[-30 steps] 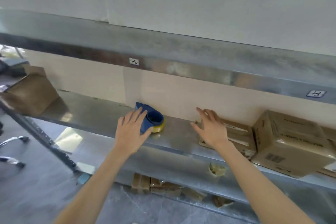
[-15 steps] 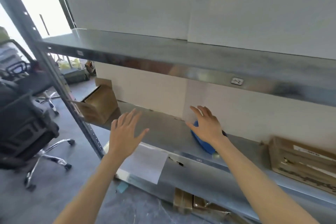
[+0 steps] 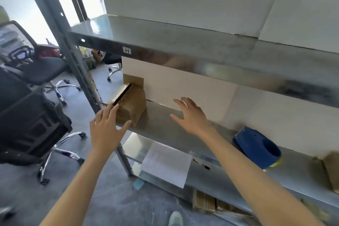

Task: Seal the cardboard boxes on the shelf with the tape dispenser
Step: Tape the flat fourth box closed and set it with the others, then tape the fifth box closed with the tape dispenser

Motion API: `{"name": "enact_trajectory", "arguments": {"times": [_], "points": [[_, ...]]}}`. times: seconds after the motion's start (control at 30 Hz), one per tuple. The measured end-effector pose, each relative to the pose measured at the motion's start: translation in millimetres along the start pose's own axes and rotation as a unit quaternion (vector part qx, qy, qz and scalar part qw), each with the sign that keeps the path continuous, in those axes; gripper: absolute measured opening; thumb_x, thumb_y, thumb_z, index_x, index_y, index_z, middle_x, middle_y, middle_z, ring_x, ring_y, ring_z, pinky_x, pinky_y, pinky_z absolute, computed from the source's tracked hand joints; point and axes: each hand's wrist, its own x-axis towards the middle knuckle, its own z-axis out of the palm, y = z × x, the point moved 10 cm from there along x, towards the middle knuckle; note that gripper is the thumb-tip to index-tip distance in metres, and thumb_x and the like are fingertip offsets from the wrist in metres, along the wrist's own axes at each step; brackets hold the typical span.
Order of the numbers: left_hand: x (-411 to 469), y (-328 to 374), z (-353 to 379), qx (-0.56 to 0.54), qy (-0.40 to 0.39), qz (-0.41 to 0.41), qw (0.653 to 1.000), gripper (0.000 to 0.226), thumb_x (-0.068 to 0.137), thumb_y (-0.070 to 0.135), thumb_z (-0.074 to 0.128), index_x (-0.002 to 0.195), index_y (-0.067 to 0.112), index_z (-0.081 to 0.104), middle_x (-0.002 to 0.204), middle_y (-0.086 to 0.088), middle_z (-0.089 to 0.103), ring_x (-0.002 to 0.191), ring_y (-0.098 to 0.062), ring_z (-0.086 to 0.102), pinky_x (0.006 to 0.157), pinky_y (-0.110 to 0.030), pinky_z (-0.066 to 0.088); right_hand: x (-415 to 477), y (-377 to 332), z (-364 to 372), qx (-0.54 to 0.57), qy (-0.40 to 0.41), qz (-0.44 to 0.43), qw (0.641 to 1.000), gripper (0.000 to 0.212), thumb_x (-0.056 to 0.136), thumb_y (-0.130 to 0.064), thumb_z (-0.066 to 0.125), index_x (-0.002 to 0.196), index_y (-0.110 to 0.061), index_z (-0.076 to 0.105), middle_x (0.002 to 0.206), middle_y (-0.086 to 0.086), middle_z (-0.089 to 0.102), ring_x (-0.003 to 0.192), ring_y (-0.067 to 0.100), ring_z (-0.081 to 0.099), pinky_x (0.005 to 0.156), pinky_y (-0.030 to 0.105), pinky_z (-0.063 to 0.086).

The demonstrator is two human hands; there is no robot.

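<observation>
A brown cardboard box [image 3: 131, 103] with an open top flap stands at the left end of the middle metal shelf [image 3: 165, 126]. My left hand [image 3: 106, 130] reaches toward its front corner with fingers spread, holding nothing. Over the shelf to the right of the box hovers my right hand [image 3: 190, 115], also with straight spread fingers and holding nothing. The blue tape dispenser [image 3: 256, 147] with a yellowish roll lies on the shelf far to the right, apart from both hands. Part of another cardboard box [image 3: 332, 169] shows at the right edge.
A grey upright shelf post [image 3: 73, 64] stands just left of the box. An upper shelf [image 3: 183, 46] overhangs. Black office chairs [image 3: 27, 112] crowd the floor at left. A white sheet [image 3: 165, 163] lies on the lower shelf, with flattened cardboard [image 3: 207, 202] below.
The view has swung left along the shelf. Both hands moved left, away from the tape dispenser, toward the open box at the shelf's left end.
</observation>
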Motion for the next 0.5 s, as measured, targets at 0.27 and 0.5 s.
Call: {"name": "enact_trajectory", "arguments": {"times": [0.27,0.5], "points": [[39,-47,22,-0.01,-0.013,-0.05,0.999,0.076,0.086,0.061,0.061,0.147,0.017,0.044,0.158,-0.006,0.035,0.139,-0.036,0.038,0.109,-0.054,0.032,102,-56,25,0.011,-0.01,-0.063,0.998,0.058,0.099,-0.045,0.052,0.151,-0.026,0.034,0.158,0.004,0.026,0.147,0.022,0.022,0.112,0.039,0.03],[62,-63,38,-0.034,-0.022,-0.072,0.997,0.094,0.077,0.083,0.038,0.144,0.018,0.046,0.156,-0.004,0.037,0.138,-0.03,0.038,0.109,-0.053,0.035,174,-93,43,0.034,-0.03,-0.105,0.993,0.056,0.097,-0.039,0.057,0.149,-0.027,0.04,0.157,0.006,0.03,0.144,0.025,0.029,0.111,0.041,0.033]]}}
